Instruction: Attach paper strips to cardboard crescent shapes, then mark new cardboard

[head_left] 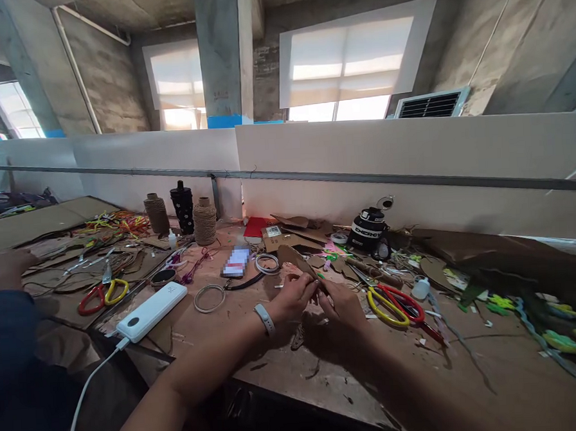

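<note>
My left hand [292, 297], with a white band on its wrist, is closed on a flat brown piece [291, 258] with a rounded end, perhaps cardboard. My right hand [343, 304] meets it there, fingers pinched at the piece's near edge. A small green bit shows by the fingertips. What exactly lies between the fingers is hidden. Below the hands, a short braided-looking strip [298, 337] reaches the table. Right of my right hand lie red-and-yellow-handled scissors [394, 305]. Two metal rings, one near [210, 298] and one farther [267, 264], lie to the left.
A phone [236, 262], a white power bank [152, 311] with a cable, twine spools [204, 221] and a black tumbler [182, 209] stand or lie left. Behind right are a black jug [367, 229] and a glue bottle [420, 289]. Another person's arm [4, 275] is at far left, near other scissors [103, 296].
</note>
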{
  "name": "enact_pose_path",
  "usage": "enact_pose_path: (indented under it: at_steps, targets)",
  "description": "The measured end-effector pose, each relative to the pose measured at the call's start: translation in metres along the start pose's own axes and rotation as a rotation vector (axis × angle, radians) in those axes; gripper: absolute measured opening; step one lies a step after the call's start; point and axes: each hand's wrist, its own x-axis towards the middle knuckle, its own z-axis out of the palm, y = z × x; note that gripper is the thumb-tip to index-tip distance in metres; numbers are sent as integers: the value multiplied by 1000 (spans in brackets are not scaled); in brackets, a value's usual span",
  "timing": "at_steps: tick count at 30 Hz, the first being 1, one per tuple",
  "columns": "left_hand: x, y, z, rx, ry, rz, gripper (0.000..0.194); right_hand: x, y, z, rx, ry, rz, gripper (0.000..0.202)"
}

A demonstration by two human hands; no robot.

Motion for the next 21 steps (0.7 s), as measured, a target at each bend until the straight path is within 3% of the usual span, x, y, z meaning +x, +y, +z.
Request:
enact_pose_path:
  at_steps: [7, 16, 21]
  targets:
    - [4, -5, -4, -85, 81, -41, 43, 1, -6, 2, 48, 9, -27, 29]
    - [3, -5, -7, -116, 100, -89, 39, 5, -6, -1, 186, -46, -79, 26]
    - [3, 1, -13, -144, 105, -81, 44, 8, -8, -5, 249, -29, -14, 36]
